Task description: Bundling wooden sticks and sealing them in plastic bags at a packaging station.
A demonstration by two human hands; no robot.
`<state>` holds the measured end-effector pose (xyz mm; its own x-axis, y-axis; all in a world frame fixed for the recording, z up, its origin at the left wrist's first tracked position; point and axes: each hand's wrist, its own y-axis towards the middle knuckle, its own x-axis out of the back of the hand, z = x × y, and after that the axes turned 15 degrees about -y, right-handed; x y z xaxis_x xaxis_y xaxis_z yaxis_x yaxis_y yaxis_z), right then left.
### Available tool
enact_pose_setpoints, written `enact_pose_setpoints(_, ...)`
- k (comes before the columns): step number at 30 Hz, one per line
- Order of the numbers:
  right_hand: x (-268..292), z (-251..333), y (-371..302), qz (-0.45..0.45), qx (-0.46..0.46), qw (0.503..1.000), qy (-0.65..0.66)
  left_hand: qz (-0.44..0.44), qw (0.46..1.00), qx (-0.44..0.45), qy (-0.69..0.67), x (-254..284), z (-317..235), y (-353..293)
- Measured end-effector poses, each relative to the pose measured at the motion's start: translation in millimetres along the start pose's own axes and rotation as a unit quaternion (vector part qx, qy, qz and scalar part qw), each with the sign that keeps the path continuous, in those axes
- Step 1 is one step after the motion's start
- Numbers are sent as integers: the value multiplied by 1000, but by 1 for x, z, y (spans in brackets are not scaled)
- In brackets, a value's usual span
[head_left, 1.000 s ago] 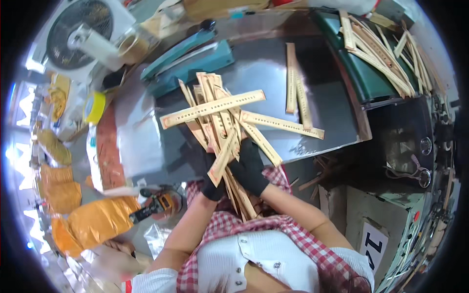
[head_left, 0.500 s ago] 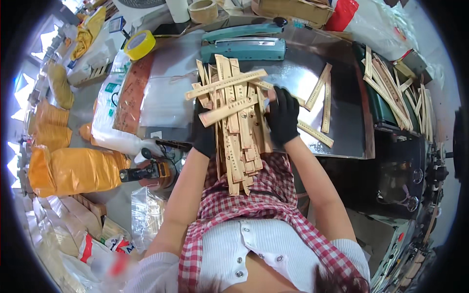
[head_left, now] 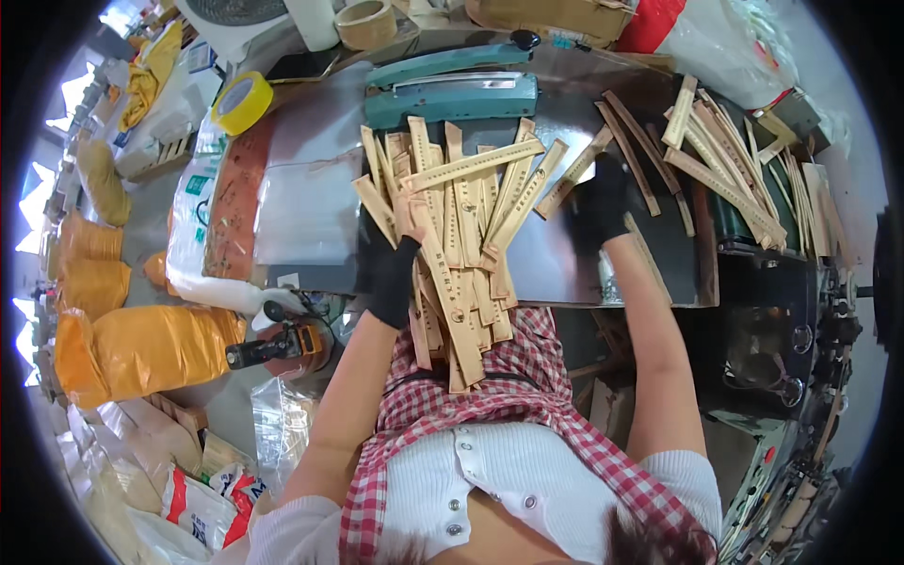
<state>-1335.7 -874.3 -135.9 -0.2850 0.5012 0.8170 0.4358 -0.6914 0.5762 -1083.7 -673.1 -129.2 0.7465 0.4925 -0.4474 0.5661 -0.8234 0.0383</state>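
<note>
A heap of flat, pale wooden strips [head_left: 461, 245] with small dark printed marks runs from the table's near edge onto my lap. My left hand [head_left: 394, 254], in a black glove with bare fingertips, grips the left side of this heap. Several strips fan out at its far end, and one lies slantwise across the top. Over the right part of the table, my right hand [head_left: 600, 202] is blurred and dark. Its fingers cannot be made out. Beside it lie loose brown strips [head_left: 633, 155], with a paler strip [head_left: 574, 174] angled to its left.
A teal metal device [head_left: 452, 99] lies behind the heap. More strips [head_left: 730, 174] rest on a dark green surface at the right. Yellow tape [head_left: 242, 103] and clear plastic sheets [head_left: 315, 217] are on the left. An orange-wrapped bundle [head_left: 155, 348] stands lower left.
My right hand has left the heap and moved right, among the loose strips. The heap's far end is spread wider, its top strips lie differently, and the loose strips at right are rearranged.
</note>
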Motion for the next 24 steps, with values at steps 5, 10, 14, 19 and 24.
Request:
enact_pose_setpoints(5,-25,38,4,38,197,978,49,-3,997,22,72,5,5,14)
enact_pose_setpoints(10,21,85,39,-133,77,984,96,-29,999,43,0,21,17,16)
enact_pose_setpoints(14,-21,88,71,253,-219,933,136,0,998,8,59,5,12,16)
enact_pose_setpoints(19,-48,94,63,301,-332,876,176,27,996,-1,90,12,12,22)
enact_pose_setpoints(24,-37,47,68,229,-367,894,116,13,999,33,22,4,4,22)
